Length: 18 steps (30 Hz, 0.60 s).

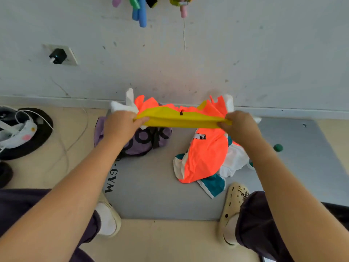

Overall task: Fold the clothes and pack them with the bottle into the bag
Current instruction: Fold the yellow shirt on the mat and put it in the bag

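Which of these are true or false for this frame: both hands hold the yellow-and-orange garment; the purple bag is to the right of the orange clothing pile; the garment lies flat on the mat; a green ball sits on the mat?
1. Both the left hand and the right hand grip the yellow-and-orange garment. True.
2. The purple bag is right of the orange clothing pile. False: it is left of it.
3. The garment lies flat on the grey mat. False: it is held up, stretched between the hands.
4. A green ball sits on the mat. True.

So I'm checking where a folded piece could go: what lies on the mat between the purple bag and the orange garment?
In the head view, only bare grey mat lies between the purple bag and the orange garment.
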Each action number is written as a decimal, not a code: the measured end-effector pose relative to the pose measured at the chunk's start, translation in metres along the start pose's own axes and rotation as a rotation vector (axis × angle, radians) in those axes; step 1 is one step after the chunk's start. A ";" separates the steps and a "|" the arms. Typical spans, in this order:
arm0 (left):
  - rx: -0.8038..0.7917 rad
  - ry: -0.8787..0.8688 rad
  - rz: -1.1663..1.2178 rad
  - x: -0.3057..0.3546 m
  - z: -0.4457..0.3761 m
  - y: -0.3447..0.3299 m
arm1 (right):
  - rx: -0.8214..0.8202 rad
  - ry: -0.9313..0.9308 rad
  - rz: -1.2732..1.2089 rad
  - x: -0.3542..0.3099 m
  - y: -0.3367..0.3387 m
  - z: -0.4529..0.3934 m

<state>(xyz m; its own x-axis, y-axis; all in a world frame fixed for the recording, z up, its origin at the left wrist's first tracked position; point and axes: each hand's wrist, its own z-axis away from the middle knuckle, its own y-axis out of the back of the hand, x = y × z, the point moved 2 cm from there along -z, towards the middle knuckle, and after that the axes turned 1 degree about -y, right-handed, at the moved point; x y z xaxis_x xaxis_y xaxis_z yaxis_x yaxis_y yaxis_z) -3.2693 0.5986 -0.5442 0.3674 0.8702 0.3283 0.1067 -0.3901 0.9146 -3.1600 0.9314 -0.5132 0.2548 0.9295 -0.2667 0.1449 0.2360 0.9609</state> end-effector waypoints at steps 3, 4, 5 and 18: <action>-0.278 0.070 -0.008 -0.015 0.042 -0.061 | -0.234 -0.037 0.091 0.009 -0.068 0.029; -0.390 0.122 0.016 -0.020 0.059 -0.083 | -0.309 -0.054 0.085 0.012 -0.093 0.040; -0.507 0.178 0.030 -0.026 0.076 -0.103 | -0.384 -0.072 0.074 0.015 -0.117 0.051; -1.630 0.561 -0.062 -0.054 0.188 -0.229 | -1.302 -0.234 0.171 0.049 -0.257 0.119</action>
<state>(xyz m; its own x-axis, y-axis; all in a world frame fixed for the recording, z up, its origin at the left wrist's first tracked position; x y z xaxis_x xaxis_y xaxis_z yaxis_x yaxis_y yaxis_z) -3.1401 0.5847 -0.8160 0.0194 0.9998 -0.0021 -0.9958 0.0195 0.0898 -3.0708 0.8826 -0.7819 0.3541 0.9350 -0.0174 -0.8846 0.3409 0.3183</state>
